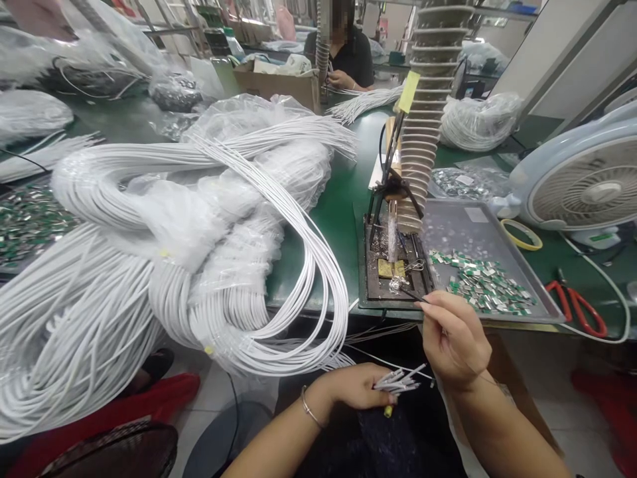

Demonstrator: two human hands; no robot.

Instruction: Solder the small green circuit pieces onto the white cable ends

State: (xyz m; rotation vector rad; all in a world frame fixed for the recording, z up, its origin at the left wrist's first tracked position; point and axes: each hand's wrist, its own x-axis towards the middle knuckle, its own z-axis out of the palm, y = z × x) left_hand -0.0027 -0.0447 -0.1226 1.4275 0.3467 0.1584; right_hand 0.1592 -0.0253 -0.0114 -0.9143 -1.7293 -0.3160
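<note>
My left hand [361,386], with a bangle at the wrist, is closed around a bundle of white cables [398,382] over my lap. Their cut ends fan out to the right, and a small yellow piece [388,411] shows below the fingers. Pinched in my right hand [455,338] is a thin dark tool [414,296], its exact kind unclear. Its tip reaches a shiny lump of solder [397,284] on the dark soldering stand [373,265]. Above the lump, a soldering iron [393,229] points down beside a yellow sponge [391,268].
Coils of white cable [199,219] in plastic fill the left bench. A grey tray [448,222] holds small green-and-silver boards [490,285]. Red-handled cutters [577,309], a yellow tape ring [521,234] and a fan [592,179] lie right. A ribbed hose [430,113] hangs over the stand; a co-worker [348,53] sits opposite.
</note>
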